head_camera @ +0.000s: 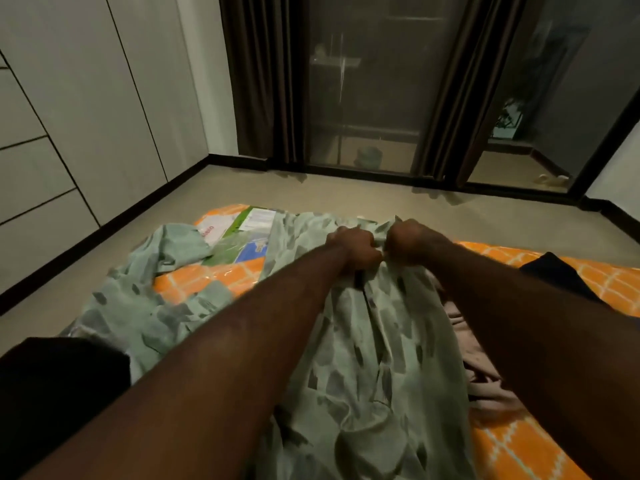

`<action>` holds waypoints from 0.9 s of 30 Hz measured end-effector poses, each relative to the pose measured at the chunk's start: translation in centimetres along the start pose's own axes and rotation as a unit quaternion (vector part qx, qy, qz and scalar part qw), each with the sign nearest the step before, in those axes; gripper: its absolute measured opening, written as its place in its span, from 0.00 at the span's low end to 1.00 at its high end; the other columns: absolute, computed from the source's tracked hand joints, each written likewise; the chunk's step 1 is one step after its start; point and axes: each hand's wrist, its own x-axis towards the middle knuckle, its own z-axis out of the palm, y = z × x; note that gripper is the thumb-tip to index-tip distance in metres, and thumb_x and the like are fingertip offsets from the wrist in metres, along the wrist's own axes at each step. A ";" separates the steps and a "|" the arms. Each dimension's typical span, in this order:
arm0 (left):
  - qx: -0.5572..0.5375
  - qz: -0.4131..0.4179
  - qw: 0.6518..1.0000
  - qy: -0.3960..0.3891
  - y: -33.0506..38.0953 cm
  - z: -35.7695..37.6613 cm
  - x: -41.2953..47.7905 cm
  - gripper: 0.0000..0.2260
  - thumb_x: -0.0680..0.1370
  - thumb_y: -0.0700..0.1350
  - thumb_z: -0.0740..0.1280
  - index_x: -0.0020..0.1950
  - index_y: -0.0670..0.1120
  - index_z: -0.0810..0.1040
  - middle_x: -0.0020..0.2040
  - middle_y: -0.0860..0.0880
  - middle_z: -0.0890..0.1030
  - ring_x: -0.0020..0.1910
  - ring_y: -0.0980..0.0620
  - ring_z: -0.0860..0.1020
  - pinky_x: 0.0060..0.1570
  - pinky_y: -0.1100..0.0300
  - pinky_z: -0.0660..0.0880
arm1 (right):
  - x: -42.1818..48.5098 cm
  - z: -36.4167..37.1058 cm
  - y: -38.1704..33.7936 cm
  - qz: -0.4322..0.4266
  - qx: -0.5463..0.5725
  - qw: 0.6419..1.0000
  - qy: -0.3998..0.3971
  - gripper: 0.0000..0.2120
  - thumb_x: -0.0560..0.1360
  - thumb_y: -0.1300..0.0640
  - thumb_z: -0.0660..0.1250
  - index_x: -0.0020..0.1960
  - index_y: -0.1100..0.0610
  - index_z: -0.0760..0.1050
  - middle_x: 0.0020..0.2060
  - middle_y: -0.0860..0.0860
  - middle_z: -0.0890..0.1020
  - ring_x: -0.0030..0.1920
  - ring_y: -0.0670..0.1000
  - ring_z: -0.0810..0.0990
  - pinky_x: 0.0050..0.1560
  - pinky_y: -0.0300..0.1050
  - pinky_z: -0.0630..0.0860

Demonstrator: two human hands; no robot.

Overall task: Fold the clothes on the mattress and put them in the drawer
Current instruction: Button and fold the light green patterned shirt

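A pale green garment (374, 358) with darker grey-green patches lies spread over the orange patterned mattress (602, 278) on the floor. Both my arms reach forward over it. My left hand (353, 249) and my right hand (412, 242) are side by side near the garment's far edge, each with fingers curled into a bunch of the green cloth. A sleeve of the same garment (149, 306) trails off to the left. A pinkish-beige cloth (481, 372) shows from under the green one on the right.
A dark garment (557, 275) lies on the mattress at the right. The mattress's plastic wrap with a printed label (242, 230) shows at its far end. White drawer fronts and cupboard panels (45, 168) line the left wall. Dark curtains and glass doors (363, 98) stand ahead across bare floor.
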 end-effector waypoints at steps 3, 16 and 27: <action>-0.066 -0.035 0.996 0.038 -0.4 0.8 0.6 0.33 0.79 0.56 0.64 0.82 0.54 0.54 0.80 0.44 0.61 0.77 0.36 0.60 0.74 0.41 0.60 | 1.1 0.5 0.9 0.005 0.065 0.996 0.061 0.35 0.82 0.53 0.62 0.83 0.58 0.50 0.82 0.58 0.54 0.78 0.60 0.61 0.76 0.55 0.62; -0.015 -0.205 0.955 0.215 -3.6 1.7 -23.0 0.24 0.78 0.61 0.65 0.70 0.50 0.70 0.71 0.41 0.69 0.69 0.39 0.66 0.67 0.43 0.62 | -21.4 2.0 -6.4 -0.020 0.271 0.955 0.117 0.26 0.73 0.62 0.68 0.72 0.58 0.74 0.70 0.55 0.77 0.71 0.55 0.72 0.71 0.43 0.64; -0.171 -0.320 0.928 0.084 -3.6 3.6 -35.6 0.28 0.73 0.60 0.73 0.66 0.43 0.76 0.64 0.42 0.79 0.62 0.39 0.78 0.58 0.49 0.77 | -35.2 4.9 -10.8 -0.048 0.165 0.984 0.044 0.26 0.77 0.51 0.66 0.74 0.51 0.70 0.69 0.55 0.71 0.72 0.57 0.69 0.68 0.49 0.70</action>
